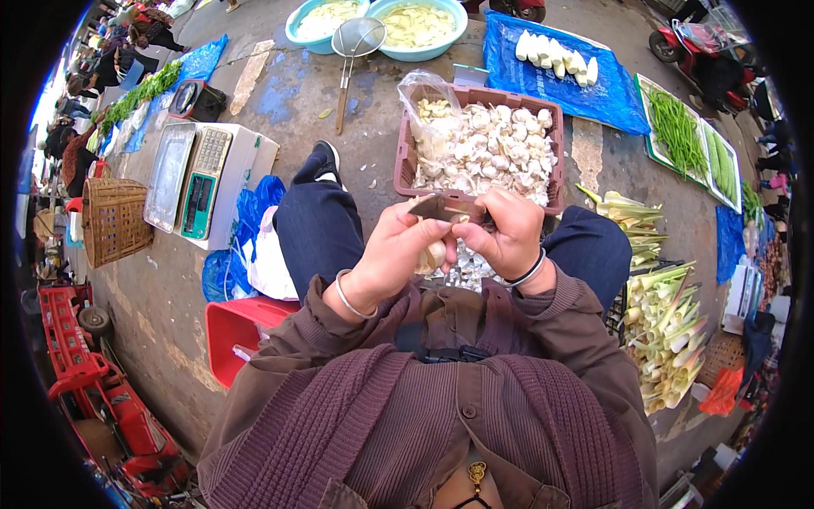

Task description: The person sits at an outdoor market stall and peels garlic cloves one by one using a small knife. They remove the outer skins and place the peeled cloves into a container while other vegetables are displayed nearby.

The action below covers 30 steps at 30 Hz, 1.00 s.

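Observation:
In front of my lap, my left hand (402, 245) holds a garlic bulb (433, 256) low in its fingers. My right hand (514, 232) grips a small knife, its broad blade (439, 207) pointing left across the top of my left fingers. A pale bit of garlic (462, 219) shows between the two thumbs at the blade's edge; the fingers partly hide it. Just beyond my hands stands a brown plastic crate (556, 159) full of garlic bulbs (502, 149). A clear plastic bag (432, 137) with peeled cloves lies in its left part. White garlic skins (469, 270) lie below my hands.
Two blue basins (413, 54) of sliced food in water stand ahead, a wire skimmer (343, 95) across them. A weighing scale (197, 178) and red bin (232, 337) are left. Blue sheeting (547, 89) and cut stalks (664, 337) lie right.

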Each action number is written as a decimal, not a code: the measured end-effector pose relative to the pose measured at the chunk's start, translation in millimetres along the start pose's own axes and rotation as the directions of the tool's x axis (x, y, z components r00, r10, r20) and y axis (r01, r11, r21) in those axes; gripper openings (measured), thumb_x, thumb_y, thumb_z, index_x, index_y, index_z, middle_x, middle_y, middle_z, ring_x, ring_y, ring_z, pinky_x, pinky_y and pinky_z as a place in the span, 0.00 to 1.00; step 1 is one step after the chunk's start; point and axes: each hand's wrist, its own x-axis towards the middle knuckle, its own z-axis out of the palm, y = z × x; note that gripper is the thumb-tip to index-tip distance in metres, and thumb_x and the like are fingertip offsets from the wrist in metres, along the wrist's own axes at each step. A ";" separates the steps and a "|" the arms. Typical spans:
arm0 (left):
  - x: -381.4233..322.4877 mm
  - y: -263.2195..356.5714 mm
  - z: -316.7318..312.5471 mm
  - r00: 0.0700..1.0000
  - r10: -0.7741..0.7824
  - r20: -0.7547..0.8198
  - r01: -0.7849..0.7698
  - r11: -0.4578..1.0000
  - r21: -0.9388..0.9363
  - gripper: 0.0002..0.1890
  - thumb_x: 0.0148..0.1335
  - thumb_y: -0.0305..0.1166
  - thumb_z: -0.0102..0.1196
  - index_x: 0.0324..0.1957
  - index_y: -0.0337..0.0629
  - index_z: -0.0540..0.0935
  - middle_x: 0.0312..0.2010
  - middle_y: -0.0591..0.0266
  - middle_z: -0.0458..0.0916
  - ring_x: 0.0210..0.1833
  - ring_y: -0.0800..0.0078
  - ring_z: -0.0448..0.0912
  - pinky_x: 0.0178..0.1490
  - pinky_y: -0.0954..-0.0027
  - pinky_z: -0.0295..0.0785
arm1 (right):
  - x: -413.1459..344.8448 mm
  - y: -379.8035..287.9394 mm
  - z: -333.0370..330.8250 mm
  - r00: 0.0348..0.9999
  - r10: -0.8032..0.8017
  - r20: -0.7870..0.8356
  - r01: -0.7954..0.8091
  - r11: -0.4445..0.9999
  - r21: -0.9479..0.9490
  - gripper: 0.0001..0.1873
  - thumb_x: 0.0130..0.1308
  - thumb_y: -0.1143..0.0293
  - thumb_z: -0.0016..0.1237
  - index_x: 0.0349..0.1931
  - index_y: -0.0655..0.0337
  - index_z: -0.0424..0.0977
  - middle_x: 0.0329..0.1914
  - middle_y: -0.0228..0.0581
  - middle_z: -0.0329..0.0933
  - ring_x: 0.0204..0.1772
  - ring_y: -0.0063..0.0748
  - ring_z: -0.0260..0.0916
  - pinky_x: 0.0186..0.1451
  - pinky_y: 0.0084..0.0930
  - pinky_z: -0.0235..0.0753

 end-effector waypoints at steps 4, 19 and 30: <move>5.6 2.3 -4.4 0.978 -0.206 -0.009 0.195 0.936 -0.293 0.14 0.63 0.32 0.44 0.46 0.32 0.72 0.32 0.57 0.77 0.23 0.77 0.76 0.20 0.78 0.72 | -0.7 2.0 1.6 0.973 -0.224 -0.055 0.210 0.959 -0.192 0.21 0.47 0.51 0.57 0.16 0.58 0.66 0.13 0.35 0.60 0.17 0.35 0.62 0.20 0.27 0.61; 52.8 -44.1 -63.9 0.898 -0.401 -0.180 0.335 0.889 -0.311 0.11 0.64 0.31 0.41 0.44 0.36 0.71 0.35 0.54 0.79 0.22 0.78 0.73 0.24 0.77 0.72 | -55.0 9.9 6.6 0.984 -0.075 0.160 0.100 0.984 -0.149 0.12 0.38 0.79 0.53 0.26 0.57 0.70 0.20 0.33 0.68 0.22 0.36 0.66 0.25 0.28 0.65; 177.5 -3.5 -108.6 0.905 -0.143 -0.401 0.071 0.979 -0.189 0.09 0.62 0.30 0.44 0.40 0.34 0.69 0.29 0.55 0.76 0.25 0.70 0.75 0.25 0.73 0.74 | -84.8 23.8 9.0 0.975 0.222 0.027 -0.222 0.975 0.016 0.19 0.38 0.84 0.49 0.36 0.63 0.71 0.36 0.46 0.68 0.37 0.45 0.70 0.37 0.29 0.72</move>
